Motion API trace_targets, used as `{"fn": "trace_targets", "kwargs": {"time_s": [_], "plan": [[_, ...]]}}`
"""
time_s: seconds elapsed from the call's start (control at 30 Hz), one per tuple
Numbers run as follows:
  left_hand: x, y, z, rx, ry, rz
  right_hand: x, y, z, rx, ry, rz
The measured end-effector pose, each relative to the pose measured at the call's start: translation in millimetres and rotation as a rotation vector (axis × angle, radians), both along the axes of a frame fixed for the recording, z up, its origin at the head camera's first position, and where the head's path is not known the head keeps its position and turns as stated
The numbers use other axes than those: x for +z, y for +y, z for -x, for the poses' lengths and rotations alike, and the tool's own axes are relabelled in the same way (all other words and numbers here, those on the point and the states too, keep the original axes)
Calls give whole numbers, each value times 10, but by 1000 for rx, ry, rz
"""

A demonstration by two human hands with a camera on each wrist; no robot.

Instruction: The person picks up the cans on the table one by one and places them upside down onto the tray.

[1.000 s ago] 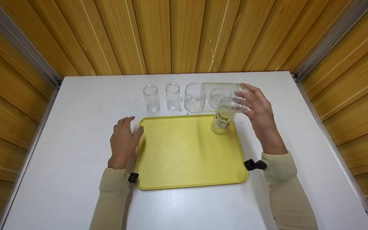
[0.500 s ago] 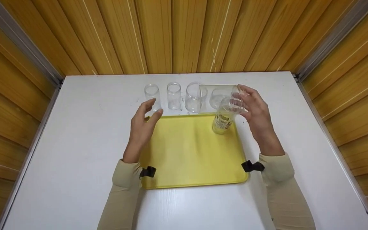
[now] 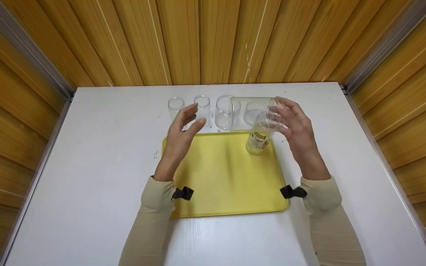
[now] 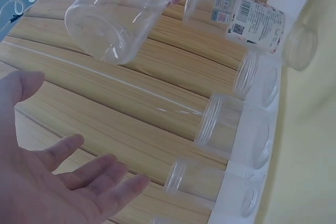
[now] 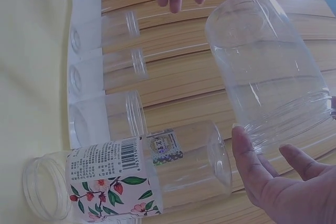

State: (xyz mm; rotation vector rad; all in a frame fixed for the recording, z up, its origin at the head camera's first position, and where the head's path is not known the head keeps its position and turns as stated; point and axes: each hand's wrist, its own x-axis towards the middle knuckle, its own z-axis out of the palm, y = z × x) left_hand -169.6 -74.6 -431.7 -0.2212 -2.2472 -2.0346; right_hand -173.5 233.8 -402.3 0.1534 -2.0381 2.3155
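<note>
My right hand (image 3: 301, 129) grips a large clear plastic jar (image 5: 268, 61) round its threaded mouth, fingers on one side and thumb on the other. This jar lies sideways in the air, its base pointing left. Below it, a clear jar with a flowered label (image 3: 258, 142) stands mouth down on the back right of the yellow tray (image 3: 231, 184). My left hand (image 3: 179, 140) hovers over the tray's back left with fingers apart, holding nothing. In the left wrist view its palm (image 4: 47, 187) faces the held jar but does not touch it.
Behind the tray several smaller clear jars stand upright in a row, among them one at the left end (image 3: 176, 104) and a wider one (image 3: 223, 116). The white table (image 3: 105, 140) is enclosed by wood-patterned walls (image 3: 213, 40).
My left hand has moved right and away from me, from beside the tray to in front of the left jars. The right hand and its jar have shifted slightly left.
</note>
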Motion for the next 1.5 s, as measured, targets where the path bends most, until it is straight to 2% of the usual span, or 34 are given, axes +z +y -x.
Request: {"fn": "trace_targets", "kwargs": {"time_s": [0.23, 0.83, 1.03, 1.5], "plan": [[80, 150, 29, -65, 26, -80, -7, -11, -1, -1, 3, -9], [174, 463, 72, -192, -19, -235, -12, -38, -11, 9, 10, -14], [184, 551, 63, -210, -41, -303, -5, -45, -18, 5, 12, -3], [223, 602, 54, -203, -29, -327, -12, -56, -27, 6, 12, -4]]}}
